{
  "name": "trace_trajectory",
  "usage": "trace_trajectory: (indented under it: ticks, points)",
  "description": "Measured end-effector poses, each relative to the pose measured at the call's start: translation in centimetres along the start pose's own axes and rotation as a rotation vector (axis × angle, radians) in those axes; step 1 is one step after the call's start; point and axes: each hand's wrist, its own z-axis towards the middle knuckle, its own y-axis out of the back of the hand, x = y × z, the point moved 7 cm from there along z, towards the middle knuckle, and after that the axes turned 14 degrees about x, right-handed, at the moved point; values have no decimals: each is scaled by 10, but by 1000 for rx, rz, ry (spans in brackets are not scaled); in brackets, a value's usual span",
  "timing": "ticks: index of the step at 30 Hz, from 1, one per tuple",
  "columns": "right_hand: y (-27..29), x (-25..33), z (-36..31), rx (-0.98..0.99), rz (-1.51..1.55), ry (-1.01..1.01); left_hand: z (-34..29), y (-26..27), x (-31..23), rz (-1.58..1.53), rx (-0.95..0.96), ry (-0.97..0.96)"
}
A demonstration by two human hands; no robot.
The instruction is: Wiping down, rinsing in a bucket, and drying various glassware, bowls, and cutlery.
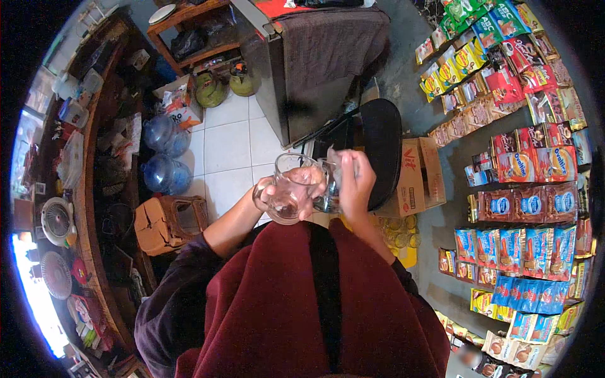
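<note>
My left hand point(307, 189) is closed around a clear glass mug point(291, 211), tilted in front of my chest, and its fingers show through the glass. Just to the right of it, my right hand point(357, 179) has its fingers bent together on a thin pale piece point(335, 165), perhaps cloth or tissue. Between the two hands is what looks like a second clear glass point(328, 196), partly covered by my fingers. Whether the right hand touches that glass I cannot tell.
Ahead stand a black chair point(381, 151), a cardboard box point(413, 183) and a cloth-draped fridge point(315, 88). Left are blue water jugs point(167, 173), green gas cylinders point(210, 91) and a wooden shelf point(94, 208). Sachets point(526, 201) hang right, above glasses on a yellow tray point(408, 257).
</note>
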Motion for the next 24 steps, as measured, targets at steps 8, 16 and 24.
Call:
trace_trajectory:
  ticks: [8,16,24]
  points:
    - [-34,-13,-14,197,616,224,19,-28,0,33,402,311]
    - [-59,-9,-27,650,1369,-148,13,-27,-12,-3,485,129]
    - [-8,21,-24,205,278,404,23,-40,-20,367,202,219]
